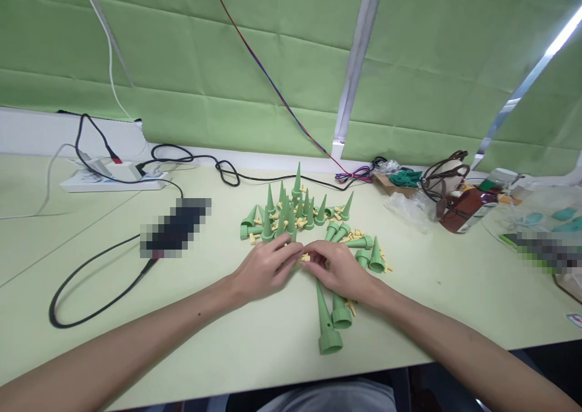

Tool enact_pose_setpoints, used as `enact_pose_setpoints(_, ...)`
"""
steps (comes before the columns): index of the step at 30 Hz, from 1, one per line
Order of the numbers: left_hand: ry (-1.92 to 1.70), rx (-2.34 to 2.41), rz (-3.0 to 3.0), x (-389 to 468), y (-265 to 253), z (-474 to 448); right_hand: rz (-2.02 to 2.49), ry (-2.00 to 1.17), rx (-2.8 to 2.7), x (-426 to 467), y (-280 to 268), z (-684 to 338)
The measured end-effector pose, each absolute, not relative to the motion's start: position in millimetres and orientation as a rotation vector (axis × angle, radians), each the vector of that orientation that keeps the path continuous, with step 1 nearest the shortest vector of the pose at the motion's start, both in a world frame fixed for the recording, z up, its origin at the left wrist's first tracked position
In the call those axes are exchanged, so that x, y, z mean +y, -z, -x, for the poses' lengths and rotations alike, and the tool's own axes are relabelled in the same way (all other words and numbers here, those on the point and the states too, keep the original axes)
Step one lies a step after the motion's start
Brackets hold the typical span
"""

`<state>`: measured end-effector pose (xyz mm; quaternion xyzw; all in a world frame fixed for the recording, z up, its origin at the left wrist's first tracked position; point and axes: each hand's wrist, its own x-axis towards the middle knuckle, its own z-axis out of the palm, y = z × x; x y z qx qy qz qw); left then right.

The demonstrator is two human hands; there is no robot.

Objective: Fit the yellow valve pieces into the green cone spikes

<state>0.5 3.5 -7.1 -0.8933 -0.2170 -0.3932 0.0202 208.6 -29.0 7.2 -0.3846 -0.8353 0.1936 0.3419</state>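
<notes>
My left hand and my right hand meet over the table, fingertips almost touching. A small yellow plastic piece shows between them, pinched by the right thumb and fingers. The left fingers are curled closed; what they grip is hidden. Behind my hands stands a cluster of green plastic spikes with yellow pieces among them. More spikes lie beside my right hand, one upright spike among them. Nearer to me, a long green spike and another capped spike lie under my right wrist.
A blurred dark device with a black cable lies at left, before a white power strip. At right are a brown bottle, clear plastic wrap, a cardboard box and a second blurred device.
</notes>
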Motion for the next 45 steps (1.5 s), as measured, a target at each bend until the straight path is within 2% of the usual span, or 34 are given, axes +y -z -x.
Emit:
enact_pose_setpoints(14, 1.203, -0.660, 2.761, 3.4, 7.4, -0.1, 1.035, -0.642, -2.147, -30.8, -9.9, -208.4)
enact_pose_setpoints(45, 1.195, -0.672, 2.795, 3.2, 7.5, -0.4, 1.041, -0.454, -2.274, -29.6, -9.2, -208.5)
